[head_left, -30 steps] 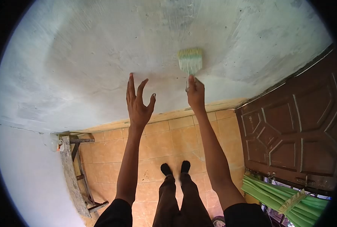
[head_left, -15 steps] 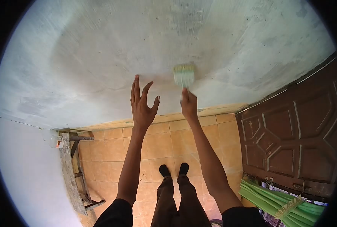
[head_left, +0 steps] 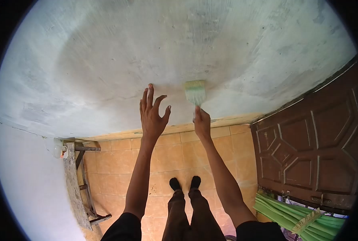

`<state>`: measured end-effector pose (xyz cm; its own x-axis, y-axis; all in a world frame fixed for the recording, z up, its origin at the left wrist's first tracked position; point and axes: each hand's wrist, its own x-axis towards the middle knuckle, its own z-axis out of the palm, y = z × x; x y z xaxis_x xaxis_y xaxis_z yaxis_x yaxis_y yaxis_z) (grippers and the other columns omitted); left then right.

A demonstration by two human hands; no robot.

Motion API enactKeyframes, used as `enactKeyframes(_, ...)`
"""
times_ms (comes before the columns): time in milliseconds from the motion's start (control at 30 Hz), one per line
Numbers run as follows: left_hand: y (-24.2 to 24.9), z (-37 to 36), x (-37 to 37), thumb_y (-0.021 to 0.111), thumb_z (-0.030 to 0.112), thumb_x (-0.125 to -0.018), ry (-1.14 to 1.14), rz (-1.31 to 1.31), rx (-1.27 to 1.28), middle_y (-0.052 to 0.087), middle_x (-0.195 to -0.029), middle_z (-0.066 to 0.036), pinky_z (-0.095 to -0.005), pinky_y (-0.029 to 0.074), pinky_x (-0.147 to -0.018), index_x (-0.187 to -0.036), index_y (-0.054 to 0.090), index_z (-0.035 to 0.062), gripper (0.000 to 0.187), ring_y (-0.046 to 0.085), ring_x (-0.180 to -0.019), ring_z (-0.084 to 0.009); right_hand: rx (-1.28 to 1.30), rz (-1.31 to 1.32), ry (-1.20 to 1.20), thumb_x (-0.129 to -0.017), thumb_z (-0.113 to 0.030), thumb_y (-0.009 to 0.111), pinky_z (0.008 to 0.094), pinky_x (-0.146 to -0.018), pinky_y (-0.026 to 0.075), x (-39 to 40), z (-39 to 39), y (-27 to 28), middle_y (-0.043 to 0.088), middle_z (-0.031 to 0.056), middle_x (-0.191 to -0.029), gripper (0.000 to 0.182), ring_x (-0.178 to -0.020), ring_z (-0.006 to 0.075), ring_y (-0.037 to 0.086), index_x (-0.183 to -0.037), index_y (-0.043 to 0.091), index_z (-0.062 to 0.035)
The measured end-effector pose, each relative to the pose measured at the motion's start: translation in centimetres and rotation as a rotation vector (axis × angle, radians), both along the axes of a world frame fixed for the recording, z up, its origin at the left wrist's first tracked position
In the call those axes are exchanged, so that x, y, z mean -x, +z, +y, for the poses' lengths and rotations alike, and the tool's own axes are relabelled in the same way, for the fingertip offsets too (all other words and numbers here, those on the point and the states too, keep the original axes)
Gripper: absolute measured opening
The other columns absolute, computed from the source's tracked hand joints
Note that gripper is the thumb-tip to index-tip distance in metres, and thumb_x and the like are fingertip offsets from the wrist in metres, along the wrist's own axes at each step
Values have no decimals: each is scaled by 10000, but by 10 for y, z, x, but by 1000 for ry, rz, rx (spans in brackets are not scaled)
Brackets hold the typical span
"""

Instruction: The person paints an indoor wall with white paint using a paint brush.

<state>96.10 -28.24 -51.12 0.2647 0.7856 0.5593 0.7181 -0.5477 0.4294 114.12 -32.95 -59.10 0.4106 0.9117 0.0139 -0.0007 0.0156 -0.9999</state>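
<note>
A wide paintbrush [head_left: 195,92] with pale bristles and a whitish-green body is held by its handle in my right hand [head_left: 202,123]. The bristles overlap the patchy grey-white wall [head_left: 106,52], pointing up it. To the left of the brush, my left hand [head_left: 152,118] holds nothing. Its fingers are spread, with the fingertips close against the wall. Streaks run up and down the wall above both hands.
A brown panelled door [head_left: 299,144] stands at the right, with a tied green curtain [head_left: 299,213] below it. On the left is a worn wooden bench [head_left: 72,176] with a clear jar [head_left: 58,150] at its far end. Orange tiles [head_left: 167,156] cover the floor.
The paintbrush and my right hand have moved down the wall. My left hand sits slightly lower in view, its fingers still spread.
</note>
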Motion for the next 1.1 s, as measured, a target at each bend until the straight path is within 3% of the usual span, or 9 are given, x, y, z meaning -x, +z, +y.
enactKeyframes(167,-1,-2,1,725,187,-809,-14,12,18,267,-1565,-109,-567,292,-1094,-1145,621,126,357,251,-1429,-352,-203,-42,-82,-1030,-438,411,247,-415,249,-12,12,61,305,-64,-541,487,-444,49,301,-662,367,-121)
enactKeyframes(367,3,-1,-3,725,177,-804,-12,-7,10,259,-1567,-120,-543,283,-1109,-1147,623,119,363,248,-1429,-363,-36,-44,1,-1025,-471,399,226,-401,224,-29,10,-10,292,-73,-539,498,-436,37,273,-668,374,-124)
enactKeyframes(467,1,1,-1,725,170,-801,-18,3,-13,255,-1567,-126,-526,280,-1117,-1149,623,115,367,248,-1427,-368,-29,113,-15,-1025,-473,398,229,-401,219,-24,-15,-1,299,-74,-544,488,-438,38,270,-683,377,-125)
enactKeyframes(600,-2,-2,-4,728,167,-797,-8,18,2,253,-1567,-129,-518,278,-1122,-1150,623,117,371,246,-1428,-368,-142,162,12,-1030,-448,404,233,-400,216,-18,4,79,311,-70,-545,458,-450,39,278,-702,368,-130)
enactKeyframes(733,-1,-3,-8,728,172,-798,-6,3,-3,249,-1568,-131,-524,277,-1123,-1167,613,117,390,241,-1431,-368,-84,52,94,-1033,-450,387,245,-445,284,-24,21,62,342,-45,-586,474,-494,59,346,-722,408,-93)
enactKeyframes(833,3,-2,-2,727,179,-802,-23,10,8,241,-1571,-128,-532,279,-1120,-1184,603,120,406,237,-1433,-366,7,116,93,-1031,-461,386,223,-394,216,-22,1,23,296,-76,-550,456,-452,39,286,-709,373,-138)
enactKeyframes(867,4,-2,0,726,182,-803,-25,18,18,238,-1573,-127,-537,281,-1117,-1188,600,122,409,236,-1434,-365,69,82,124,-1037,-439,380,241,-448,288,-26,-10,15,351,-47,-587,466,-493,55,346,-723,428,-98)
enactKeyframes(967,2,-3,3,723,192,-810,-21,40,37,229,-1577,-120,-555,286,-1109,-1193,598,128,409,234,-1435,-363,14,246,111,-1038,-443,374,238,-447,290,-17,-16,38,356,-46,-583,473,-490,57,347,-723,430,-94)
enactKeyframes(1100,0,-3,0,717,197,-818,-24,26,39,227,-1579,-114,-581,291,-1096,-1194,597,132,399,232,-1435,-366,-85,82,140,-1031,-471,370,225,-426,264,-13,13,67,342,-55,-563,478,-474,45,328,-727,419,-105)
